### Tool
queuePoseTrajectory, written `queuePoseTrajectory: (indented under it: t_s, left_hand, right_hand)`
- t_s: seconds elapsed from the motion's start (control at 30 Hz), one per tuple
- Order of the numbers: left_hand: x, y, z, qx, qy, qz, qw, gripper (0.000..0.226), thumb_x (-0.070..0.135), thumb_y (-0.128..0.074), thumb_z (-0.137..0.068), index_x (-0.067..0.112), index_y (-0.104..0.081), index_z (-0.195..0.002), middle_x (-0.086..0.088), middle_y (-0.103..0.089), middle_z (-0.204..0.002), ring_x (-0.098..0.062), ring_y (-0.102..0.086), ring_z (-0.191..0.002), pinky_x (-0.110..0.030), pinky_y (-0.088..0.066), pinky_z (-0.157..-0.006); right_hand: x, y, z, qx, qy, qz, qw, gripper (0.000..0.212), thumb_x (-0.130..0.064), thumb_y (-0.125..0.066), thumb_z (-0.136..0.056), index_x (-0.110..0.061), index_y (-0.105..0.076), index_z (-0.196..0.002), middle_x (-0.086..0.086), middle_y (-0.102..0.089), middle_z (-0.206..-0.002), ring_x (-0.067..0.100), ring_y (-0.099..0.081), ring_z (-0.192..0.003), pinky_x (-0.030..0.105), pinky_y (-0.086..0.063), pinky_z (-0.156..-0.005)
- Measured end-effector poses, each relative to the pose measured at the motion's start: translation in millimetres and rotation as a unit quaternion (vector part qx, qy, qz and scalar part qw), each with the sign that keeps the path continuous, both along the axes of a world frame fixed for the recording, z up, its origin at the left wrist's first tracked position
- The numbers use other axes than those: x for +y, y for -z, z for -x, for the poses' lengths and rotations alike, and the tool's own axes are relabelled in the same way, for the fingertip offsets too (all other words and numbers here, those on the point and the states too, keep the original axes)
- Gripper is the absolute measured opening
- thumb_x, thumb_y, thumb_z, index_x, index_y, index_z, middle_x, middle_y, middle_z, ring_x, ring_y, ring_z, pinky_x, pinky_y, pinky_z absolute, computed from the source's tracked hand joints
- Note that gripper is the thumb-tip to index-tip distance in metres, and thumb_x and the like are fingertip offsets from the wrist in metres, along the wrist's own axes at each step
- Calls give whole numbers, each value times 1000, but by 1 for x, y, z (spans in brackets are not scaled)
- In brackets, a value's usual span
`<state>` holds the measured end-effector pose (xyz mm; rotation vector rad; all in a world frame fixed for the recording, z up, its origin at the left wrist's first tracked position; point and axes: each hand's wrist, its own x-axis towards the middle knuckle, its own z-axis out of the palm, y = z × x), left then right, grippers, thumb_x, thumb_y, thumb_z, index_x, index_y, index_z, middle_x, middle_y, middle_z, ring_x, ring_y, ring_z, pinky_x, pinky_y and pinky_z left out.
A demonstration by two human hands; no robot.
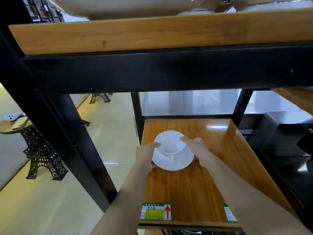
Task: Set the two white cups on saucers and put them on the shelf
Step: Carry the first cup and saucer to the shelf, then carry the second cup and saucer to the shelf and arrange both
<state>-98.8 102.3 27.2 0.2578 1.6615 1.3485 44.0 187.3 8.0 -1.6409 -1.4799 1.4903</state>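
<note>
A white cup (170, 147) sits on a white saucer (174, 162), its handle pointing toward me. My left hand (145, 154) grips the saucer's left edge with the thumb on the cup's rim. My right hand (198, 150) holds the right edge, its fingers also touching the rim. Cup and saucer are over the left middle of the lower wooden shelf (186, 189); whether they rest on it or hover just above, I cannot tell. A second cup is not in sight.
An upper wooden shelf board (152, 34) with a black steel beam (160, 72) hangs close overhead. Black uprights (67, 133) frame the shelf on the left. Labels (155, 212) are stuck at the lower shelf's front edge. A small tower-legged table (17, 128) stands on the floor at left.
</note>
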Motion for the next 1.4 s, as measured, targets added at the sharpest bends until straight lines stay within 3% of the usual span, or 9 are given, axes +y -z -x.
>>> queuePoseTrajectory:
  t_s: [0.33,0.47,0.53,0.63,0.73,0.93,1.07,1.23,1.4]
  left_hand:
    - [5,3,3,20,15,23,999,43,19,-74,-77,13,-51,-113,-11,-57,-113,-34,-57,-105,-46,-55,-83]
    - [5,5,5,131,51,29,990,58,42,-66,-80,11,-48,-125,-11,-57,-124,-31,-56,-109,-43,-51,-88]
    - [2,6,5,267,76,44,960,75,53,-60,-80,13,-39,-140,-12,-50,-138,-34,-50,-122,-48,-46,-98]
    - [-11,2,-5,487,98,40,867,72,55,-51,-87,17,-32,-145,-11,-41,-148,-32,-38,-134,-49,-36,-105]
    - [-27,-1,-22,579,149,-24,801,70,53,-51,-87,20,-35,-146,-7,-44,-147,-28,-37,-134,-43,-33,-107]
    - [-54,-9,-70,592,244,-88,763,63,49,-53,-88,24,-38,-144,-1,-43,-149,-21,-33,-138,-39,-27,-113]
    - [-77,-8,-113,600,298,-115,733,77,70,-42,-80,30,-35,-145,3,-39,-151,-17,-29,-142,-39,-24,-116]
    - [-125,5,-180,593,357,-137,709,81,74,-31,-76,38,-23,-148,10,-23,-158,-13,-16,-147,-38,-14,-119]
    - [-196,18,-266,570,388,-187,700,88,80,-28,-71,34,-32,-146,3,-37,-153,-18,-30,-142,-41,-25,-115]
  right_hand:
    - [4,6,-2,-34,-30,-15,999,58,-54,-55,-81,-8,-55,-116,10,-59,-110,23,-57,-98,36,-48,-83]
    - [-6,-3,-10,-101,-42,-97,989,73,-61,-52,-83,-13,-42,-137,8,-48,-137,25,-49,-123,37,-44,-92]
    - [-16,-7,-19,-139,-28,-170,975,81,-64,-50,-82,-19,-29,-146,5,-36,-151,26,-37,-136,45,-39,-104]
    - [-34,-11,-39,-190,-34,-242,951,82,-67,-45,-83,-30,-15,-150,0,-24,-158,24,-25,-144,49,-29,-111]
    - [-55,-10,-62,-207,-52,-277,937,82,-65,-47,-83,-36,-9,-150,-5,-20,-159,21,-21,-145,47,-24,-114]
    - [-106,-17,-116,-224,-92,-300,923,85,-63,-49,-83,-42,2,-149,-7,-10,-161,15,-12,-147,42,-17,-116]
    - [-145,-23,-160,-285,-123,-325,894,89,-67,-45,-82,-49,23,-137,-10,11,-160,7,7,-146,37,0,-117]
    - [-212,-22,-233,-325,-110,-384,857,87,-74,-36,-76,-53,26,-132,-7,5,-162,12,1,-147,26,9,-112]
    - [-292,-11,-326,-343,-61,-367,862,83,-78,-30,-76,-56,29,-129,-7,3,-162,13,-2,-148,31,-3,-116]
